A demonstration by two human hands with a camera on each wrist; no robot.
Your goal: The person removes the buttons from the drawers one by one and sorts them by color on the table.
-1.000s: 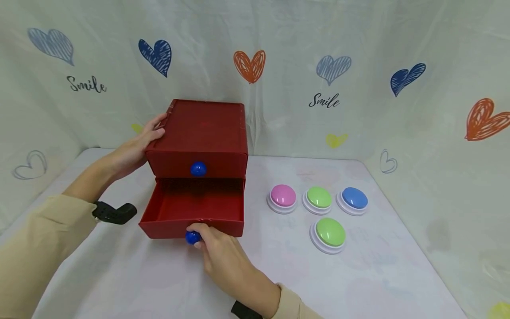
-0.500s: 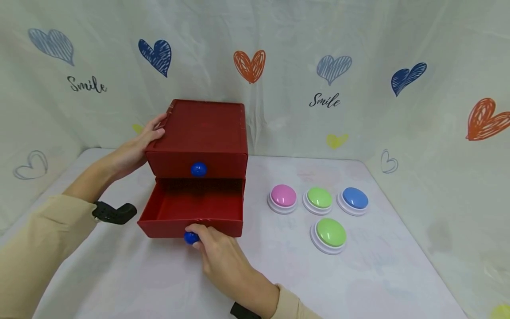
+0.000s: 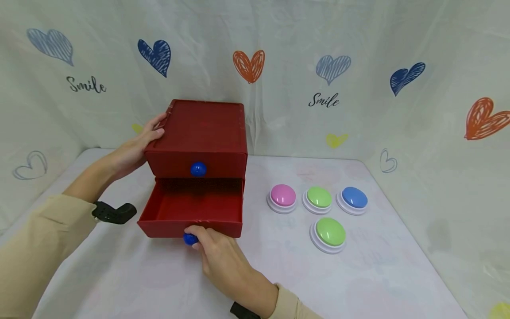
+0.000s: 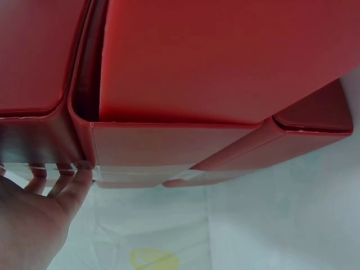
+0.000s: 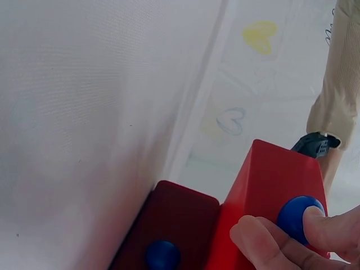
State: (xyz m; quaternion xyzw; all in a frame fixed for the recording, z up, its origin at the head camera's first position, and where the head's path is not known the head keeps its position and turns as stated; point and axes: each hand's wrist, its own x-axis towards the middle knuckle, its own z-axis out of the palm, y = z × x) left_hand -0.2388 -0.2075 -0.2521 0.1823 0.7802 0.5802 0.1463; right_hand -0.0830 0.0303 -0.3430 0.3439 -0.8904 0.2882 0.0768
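A dark red box with two drawers (image 3: 207, 128) stands on the table in the head view. Its lower drawer (image 3: 169, 228) is pulled out, and its inside shows nothing in it. My right hand (image 3: 227, 266) pinches the blue knob (image 5: 292, 216) of that drawer between thumb and fingers. The upper drawer is closed, with its own round blue knob (image 3: 198, 169) on the front. On the box's left side rests my left hand (image 3: 137, 146); in the left wrist view its fingers (image 4: 76, 191) reach along the red wall, fairly straight.
To the right of the box lie several push buttons on white bases: a pink one (image 3: 283, 195), a blue one (image 3: 354, 197), a green one (image 3: 319, 197) and a nearer green one (image 3: 330, 231). A pale curtain (image 3: 287, 44) with printed hearts hangs behind the table.
The lower drawer's front and my right hand have shifted very slightly to the left. My left hand and the box stay where they were.
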